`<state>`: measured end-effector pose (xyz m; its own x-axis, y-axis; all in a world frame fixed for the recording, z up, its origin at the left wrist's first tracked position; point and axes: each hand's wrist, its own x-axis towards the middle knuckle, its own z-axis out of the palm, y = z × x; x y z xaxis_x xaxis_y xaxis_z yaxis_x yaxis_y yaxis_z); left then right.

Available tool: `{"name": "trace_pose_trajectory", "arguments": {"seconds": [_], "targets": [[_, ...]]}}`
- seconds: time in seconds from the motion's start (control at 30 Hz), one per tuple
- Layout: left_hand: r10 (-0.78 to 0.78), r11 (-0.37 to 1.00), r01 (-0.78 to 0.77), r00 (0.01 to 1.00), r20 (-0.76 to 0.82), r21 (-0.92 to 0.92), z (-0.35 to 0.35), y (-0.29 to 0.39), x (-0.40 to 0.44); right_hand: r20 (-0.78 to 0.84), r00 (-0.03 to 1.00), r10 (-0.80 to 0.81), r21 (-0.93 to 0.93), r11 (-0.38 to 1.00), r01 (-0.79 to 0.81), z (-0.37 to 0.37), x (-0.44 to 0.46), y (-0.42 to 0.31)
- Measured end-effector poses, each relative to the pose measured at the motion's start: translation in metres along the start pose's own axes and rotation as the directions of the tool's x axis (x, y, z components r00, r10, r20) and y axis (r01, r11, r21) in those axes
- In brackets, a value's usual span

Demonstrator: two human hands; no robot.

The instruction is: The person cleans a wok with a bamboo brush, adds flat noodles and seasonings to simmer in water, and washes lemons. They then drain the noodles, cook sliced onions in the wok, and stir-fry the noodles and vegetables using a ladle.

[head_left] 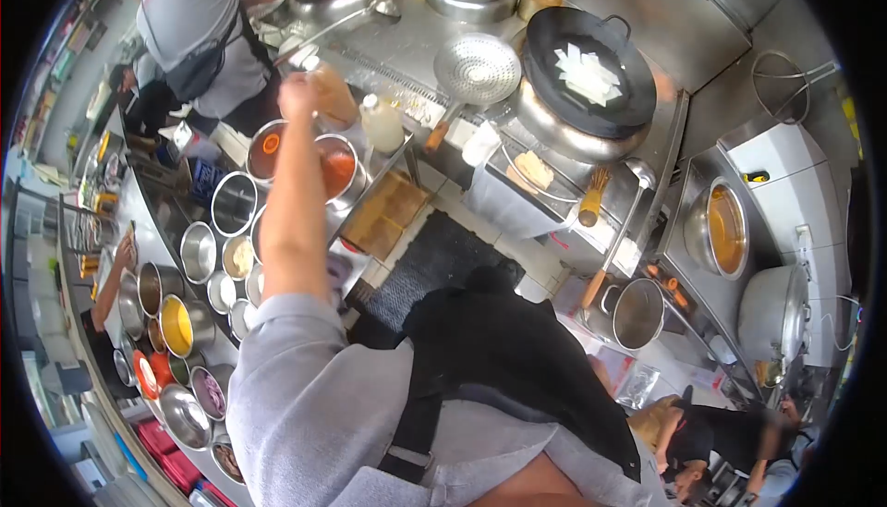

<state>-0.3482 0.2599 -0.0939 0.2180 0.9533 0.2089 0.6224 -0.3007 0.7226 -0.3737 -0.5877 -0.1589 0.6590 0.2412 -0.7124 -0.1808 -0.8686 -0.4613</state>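
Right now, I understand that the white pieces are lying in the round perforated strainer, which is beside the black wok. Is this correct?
Not quite: the white pieces are lying in the black wok, not in the strainer. The head view shows this. The round perforated strainer is indeed beside the wok.

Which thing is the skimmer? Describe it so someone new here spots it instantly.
Start from the big black wok holding white strips, towards the upper right of the view. Just left of it in the picture is the skimmer, a round metal disc with a wooden handle angled down and left. Unlike the solid wok, its disc is dotted with small holes.
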Motion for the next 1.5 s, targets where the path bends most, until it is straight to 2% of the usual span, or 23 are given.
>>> {"name": "trace_pose_trajectory", "arguments": {"seconds": [0.03,0.1,0.13,0.23,0.27,0.33,0.4,0.43,0.5,0.6,0.67,0.7,0.73,0.77,0.8,0.87,0.9,0.93,0.97,1.07,1.27,1.37,1.5], "targets": [[0.182,0.968,-0.177,0.983,0.012,-0.179,0.004,-0.016,0.053,-0.001,1.0,0.012,0.077,0.997,-0.012,-0.007,0.014,-0.002],[0.263,0.93,-0.205,0.951,0.162,-0.306,-0.076,0.071,0.064,0.011,0.999,0.032,0.268,0.963,-0.034,-0.028,0.048,0.008],[0.373,0.893,-0.296,0.909,0.186,-0.34,-0.113,0.105,0.079,0.02,0.999,0.032,0.368,0.929,-0.037,-0.038,0.065,0.015],[0.208,0.938,-0.167,0.972,0.106,-0.305,-0.213,0.243,0.03,0.034,0.999,-0.026,0.381,0.925,0.011,-0.079,0.106,0.005],[0.3,0.873,-0.248,0.952,0.061,-0.42,-0.227,0.263,0.02,0.044,0.998,-0.05,0.379,0.925,0.03,-0.087,0.12,0.003],[0.404,0.542,-0.19,0.913,0.055,-0.819,-0.201,0.249,0.027,0.022,0.998,-0.057,0.343,0.938,0.046,-0.1,0.136,-0.03],[0.561,0.475,-0.281,0.827,0.041,-0.834,-0.111,0.216,0.017,0.04,0.954,-0.297,0.198,0.938,0.283,-0.112,0.158,-0.053],[0.559,0.424,-0.379,0.824,-0.092,-0.823,-0.068,0.226,-0.035,0.056,0.95,-0.306,0.187,0.938,0.291,-0.121,0.159,-0.074],[0.351,0.481,-0.22,0.935,-0.043,-0.849,0.032,0.204,-0.05,0.076,0.935,-0.347,0.201,0.923,0.327,-0.133,0.161,-0.102],[0.241,0.737,-0.041,0.948,0.206,-0.675,0.127,0.214,-0.091,0.062,0.932,-0.358,0.238,0.912,0.335,-0.149,0.162,-0.114],[0.393,0.911,-0.319,0.862,0.319,-0.261,0.165,0.235,-0.113,0.043,0.941,-0.336,0.26,0.913,0.314,-0.154,0.155,-0.1],[0.402,0.909,-0.323,0.849,0.344,-0.265,0.171,0.263,-0.132,0.013,0.944,-0.331,0.198,0.926,0.322,-0.157,0.151,-0.092],[0.451,0.86,-0.509,0.788,0.419,0.032,0.163,0.306,-0.158,-0.011,0.943,-0.333,0.134,0.934,0.331,-0.159,0.15,-0.085],[0.466,0.69,-0.654,0.729,0.502,0.309,0.163,0.332,-0.174,-0.01,0.947,-0.321,0.146,0.937,0.318,-0.158,0.15,-0.072],[0.463,0.685,-0.659,0.722,0.513,0.31,0.176,0.342,-0.176,-0.013,0.959,-0.282,0.19,0.941,0.279,-0.154,0.148,-0.055],[0.59,0.244,-0.848,0.515,0.622,0.47,0.208,0.373,-0.171,-0.015,0.97,-0.243,0.239,0.941,0.239,-0.149,0.143,-0.035],[0.59,0.237,-0.851,0.509,0.627,0.468,0.221,0.386,-0.17,-0.037,0.981,-0.189,0.263,0.946,0.191,-0.147,0.137,-0.03],[0.585,0.13,-0.864,0.463,0.666,0.486,0.232,0.398,-0.17,-0.056,0.99,-0.132,0.289,0.947,0.143,-0.144,0.133,-0.024],[0.574,0.021,-0.868,0.416,0.706,0.495,0.24,0.407,-0.174,-0.049,0.99,-0.136,0.338,0.93,0.144,-0.141,0.133,-0.018],[0.541,-0.07,-0.86,0.393,0.744,0.505,0.258,0.431,-0.193,-0.087,0.985,-0.152,0.408,0.896,0.174,-0.132,0.137,-0.008],[0.576,-0.111,-0.883,0.317,0.753,0.456,0.29,0.44,-0.218,-0.152,0.975,-0.163,0.394,0.894,0.211,-0.136,0.139,-0.008],[0.494,0.05,-0.855,0.471,0.731,0.517,0.285,0.448,-0.213,-0.161,0.975,-0.154,0.377,0.903,0.205,-0.145,0.137,-0.008],[0.555,0.177,-0.79,0.573,0.603,0.588,0.269,0.418,-0.171,-0.153,0.981,-0.123,0.355,0.919,0.171,-0.152,0.142,-0.009]]}}
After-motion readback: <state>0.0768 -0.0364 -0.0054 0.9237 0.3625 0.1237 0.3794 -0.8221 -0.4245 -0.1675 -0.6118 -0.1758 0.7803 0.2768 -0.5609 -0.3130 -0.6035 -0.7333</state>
